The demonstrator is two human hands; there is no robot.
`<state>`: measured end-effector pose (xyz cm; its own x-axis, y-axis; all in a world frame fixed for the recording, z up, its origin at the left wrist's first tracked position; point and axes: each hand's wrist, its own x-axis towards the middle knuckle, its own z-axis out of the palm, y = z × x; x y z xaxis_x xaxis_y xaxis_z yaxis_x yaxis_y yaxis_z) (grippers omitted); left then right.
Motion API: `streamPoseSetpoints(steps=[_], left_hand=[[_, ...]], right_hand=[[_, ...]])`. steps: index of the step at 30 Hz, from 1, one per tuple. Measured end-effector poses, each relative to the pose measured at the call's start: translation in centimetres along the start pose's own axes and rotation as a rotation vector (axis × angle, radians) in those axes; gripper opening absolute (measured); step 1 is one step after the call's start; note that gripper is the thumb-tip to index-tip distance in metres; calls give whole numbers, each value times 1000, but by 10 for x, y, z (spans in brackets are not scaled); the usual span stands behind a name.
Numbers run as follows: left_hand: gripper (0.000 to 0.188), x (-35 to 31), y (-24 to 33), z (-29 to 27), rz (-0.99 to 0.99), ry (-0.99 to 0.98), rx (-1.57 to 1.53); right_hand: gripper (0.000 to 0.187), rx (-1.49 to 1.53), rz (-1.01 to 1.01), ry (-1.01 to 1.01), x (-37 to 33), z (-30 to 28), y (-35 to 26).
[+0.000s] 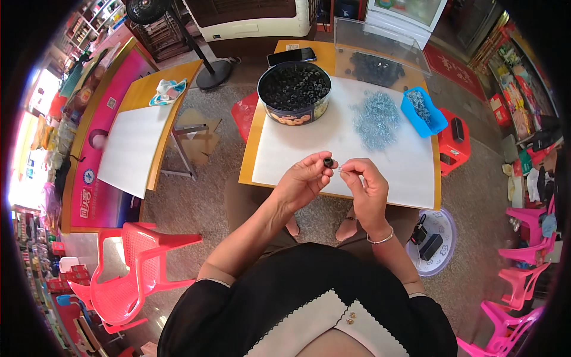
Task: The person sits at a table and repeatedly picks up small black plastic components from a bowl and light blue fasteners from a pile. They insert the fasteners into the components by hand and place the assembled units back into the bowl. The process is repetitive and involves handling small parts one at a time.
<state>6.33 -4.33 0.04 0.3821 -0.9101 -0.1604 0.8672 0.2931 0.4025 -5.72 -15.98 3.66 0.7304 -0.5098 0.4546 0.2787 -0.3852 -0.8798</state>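
Table (264, 149), wooden top under a white sheet (380, 160); all places below are given from it. Round tin (294, 92) of black rings, far left part of the sheet. Clear plastic box (380, 56), far edge, holding more dark parts. Pile of silvery screws (376, 119), middle right of the sheet. Blue tray (423, 111), right of the pile. Phone (291, 56), far edge behind the tin. Left hand (303, 178), over the near edge, fingers pinched shut on a black ring (328, 162). Right hand (366, 181), just beside it, fingertips closed on a small screw (342, 171), barely visible.
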Motion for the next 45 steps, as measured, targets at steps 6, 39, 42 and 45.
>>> streamPoseSetpoints(steps=[6, 39, 42, 45], left_hand=[[26, -20, -6, 8, 9, 52, 75], [32, -57, -18, 5, -212, 137, 506], [31, -58, -24, -3, -264, 130, 371], [28, -60, -26, -13, -275, 120, 380]], right_hand=[[6, 14, 84, -30, -12, 2, -10], [17, 211, 559, -456, -26, -9, 7], [17, 162, 556, -499, -29, -7, 10], [16, 198, 534, -482, -32, -2, 10]])
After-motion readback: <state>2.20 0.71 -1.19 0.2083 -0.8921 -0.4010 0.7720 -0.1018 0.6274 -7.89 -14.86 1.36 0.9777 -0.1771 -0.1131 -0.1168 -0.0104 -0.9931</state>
